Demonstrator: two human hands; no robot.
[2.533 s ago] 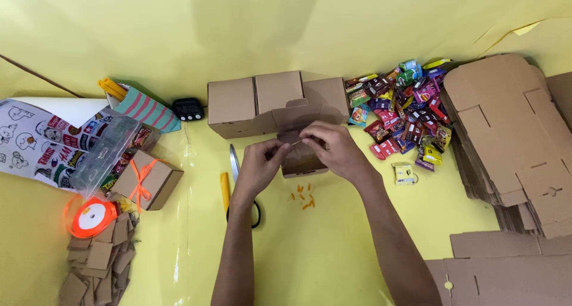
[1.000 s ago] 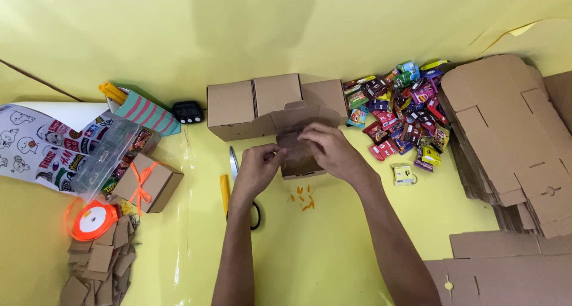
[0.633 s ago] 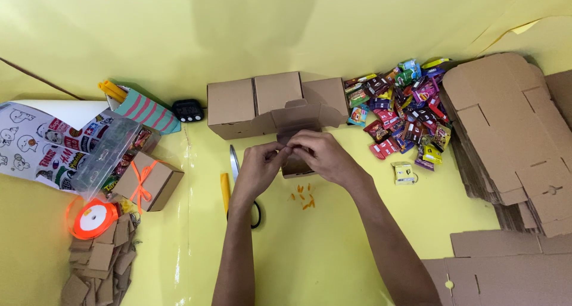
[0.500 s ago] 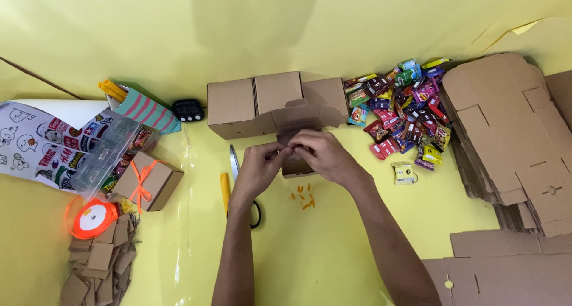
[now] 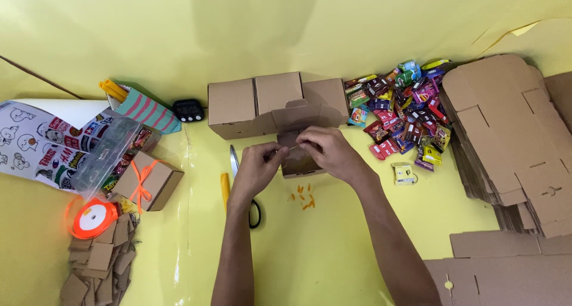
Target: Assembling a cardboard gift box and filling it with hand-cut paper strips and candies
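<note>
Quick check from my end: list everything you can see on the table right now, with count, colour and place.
Small open box: one, brown, centre, between both hands.
Closed boxes: three in a row, brown, behind it.
Sweets pile: many, mixed colours, right of the boxes.
Single sweet packet: one, pale, in front of the pile.
Flat box blanks: a stack, brown, far right; more at lower right.
Scissors: one, yellow handle, left of the left arm.
Ribbon scraps: several, orange, near the hands.
Ribboned box: one, brown with orange bow, left.
Ribbon spool: one, orange, lower left.
Sticker sheets: several, multicoloured, far left.
Timer: one, black, back left.
Tablecloth: yellow.
Left hand, right hand: fingers pinching at the small box.
</note>
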